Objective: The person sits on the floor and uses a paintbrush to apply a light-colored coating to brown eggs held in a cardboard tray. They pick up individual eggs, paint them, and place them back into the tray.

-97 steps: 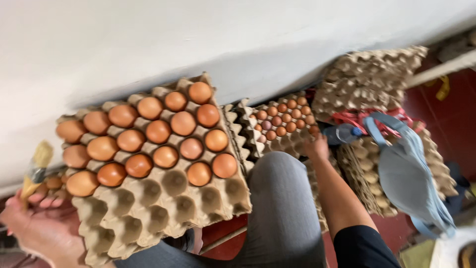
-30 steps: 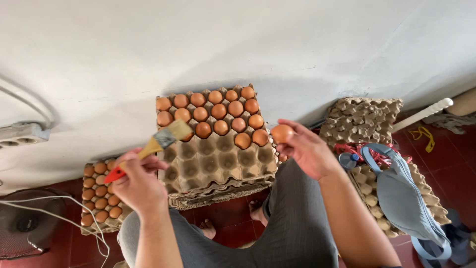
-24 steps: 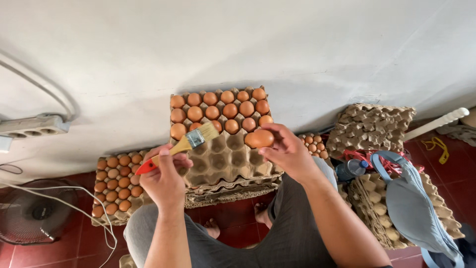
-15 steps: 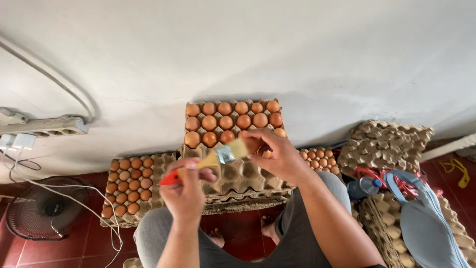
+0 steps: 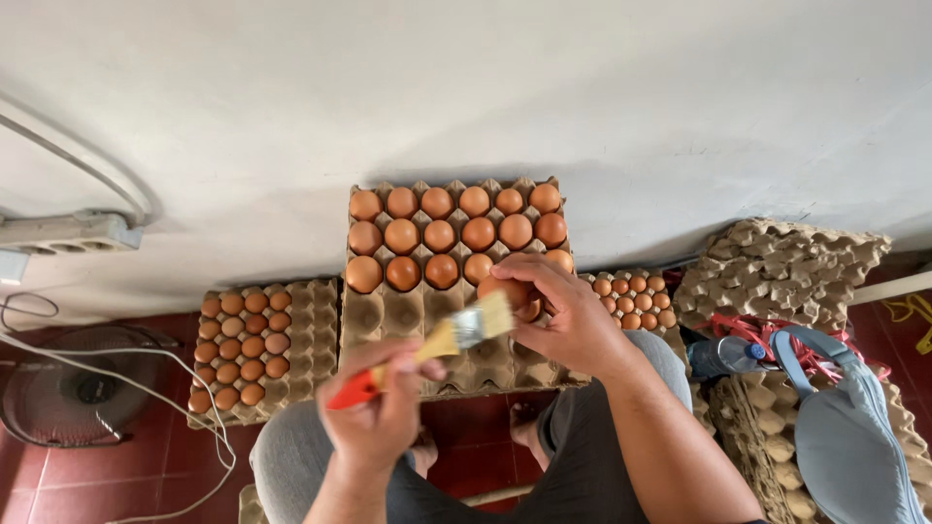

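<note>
Head view: an egg (image 5: 513,291), carried over from the right since a second ago, is gripped by the right hand (image 5: 568,325) over the tray (image 5: 388,315)'s front edge; the brush (image 5: 442,344), clasped by the left hand (image 5: 379,417), now touches it.

We see grey-brown pulp egg trays: one (image 5: 388,311) before us, one (image 5: 311,320) left, empties stacked (image 5: 777,262) right.

Floor fan (image 5: 73,396), power strip (image 5: 68,233), blue bag (image 5: 854,442), water bottle (image 5: 723,355), empty cartons (image 5: 777,267)
</note>
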